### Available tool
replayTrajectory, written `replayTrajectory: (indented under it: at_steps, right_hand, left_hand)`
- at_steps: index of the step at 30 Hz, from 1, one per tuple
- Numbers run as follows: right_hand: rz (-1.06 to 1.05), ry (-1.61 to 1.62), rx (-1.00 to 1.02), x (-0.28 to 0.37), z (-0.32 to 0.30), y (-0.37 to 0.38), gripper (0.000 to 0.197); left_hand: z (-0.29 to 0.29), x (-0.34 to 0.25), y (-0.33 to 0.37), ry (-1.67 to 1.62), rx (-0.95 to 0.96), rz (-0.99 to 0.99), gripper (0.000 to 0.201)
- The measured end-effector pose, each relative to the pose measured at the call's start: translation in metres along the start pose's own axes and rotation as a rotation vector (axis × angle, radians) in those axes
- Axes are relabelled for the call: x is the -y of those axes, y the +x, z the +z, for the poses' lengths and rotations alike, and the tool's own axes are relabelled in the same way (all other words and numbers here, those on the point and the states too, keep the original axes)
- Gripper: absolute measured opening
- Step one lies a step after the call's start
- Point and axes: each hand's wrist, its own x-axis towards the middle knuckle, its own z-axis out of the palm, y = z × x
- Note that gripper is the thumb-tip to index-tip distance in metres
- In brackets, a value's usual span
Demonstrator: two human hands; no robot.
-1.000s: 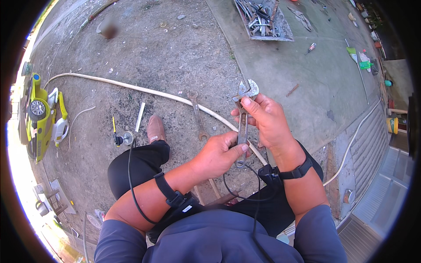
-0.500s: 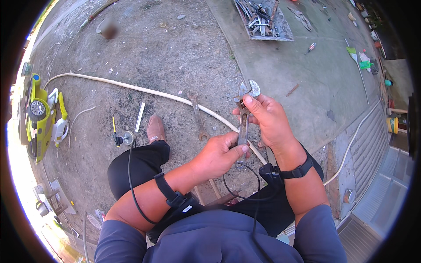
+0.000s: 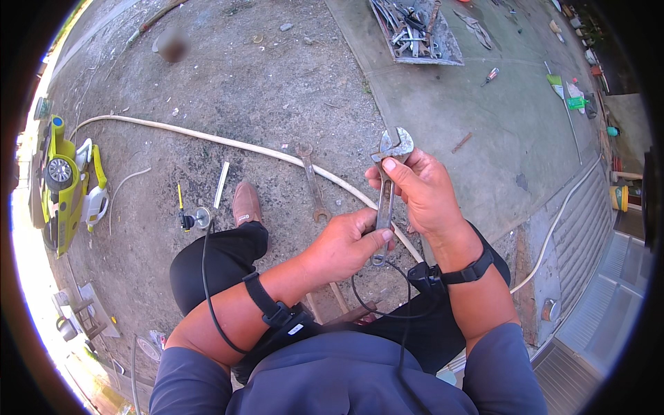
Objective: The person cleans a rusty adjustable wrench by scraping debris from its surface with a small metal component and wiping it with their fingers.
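While left hand [image 3: 348, 242] and right hand [image 3: 427, 195] grasp the wrench [image 3: 384, 209], both partly hide it

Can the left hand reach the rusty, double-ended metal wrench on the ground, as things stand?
Probably yes: the rusty wrench appears near the left hand, its lower end apparently uncovered. However, that hand grips the grey metal adjustable wrench and would likely have to release it first.

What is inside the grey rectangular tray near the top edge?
The tray holds jumbled silvery metal wrenches and a long brownish tool. Anything beneath these tools is covered and cannot be seen.
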Motion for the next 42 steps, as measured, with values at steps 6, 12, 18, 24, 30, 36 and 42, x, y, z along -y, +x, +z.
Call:
replayTrajectory:
  at_steps: [6, 12, 18, 24, 30, 36, 42]
  right_hand:
    - [0.067, 0.023, 0.03, 0.006, 0.001, -0.003, 0.021]
    - [0.19, 0.099, -0.035, 0.003, 0.01, -0.009, 0.019]
    - [-0.142, -0.572, -0.019, 0.007, 0.005, -0.009, 0.012]
    - [-0.254, -0.707, 0.08, -0.003, 0.001, -0.011, 0.012]
    - [-0.26, -0.782, 0.11, 0.007, 0.007, -0.014, 0.014]
    - [-0.266, -0.687, 0.122, 0.003, 0.006, -0.016, 0.013]
    - [-0.171, -0.696, 0.133, 0.002, 0.001, -0.013, 0.017]
  left_hand:
    - [-0.002, -0.003, 0.0, 0.038, 0.029, -0.016, 0.018]
    - [-0.006, -0.009, -0.001, 0.195, 0.052, -0.059, 0.023]
    - [-0.032, -0.026, 0.009, 0.096, -0.229, 0.029, 0.027]
    - [-0.047, -0.021, 0.014, -0.029, -0.278, 0.092, 0.024]
    - [-0.044, -0.021, 0.012, -0.103, -0.269, 0.139, 0.017]
    - [-0.047, -0.02, 0.013, -0.011, -0.286, 0.218, 0.017]
    - [-0.048, -0.012, 0.015, 0.022, -0.294, 0.253, 0.017]
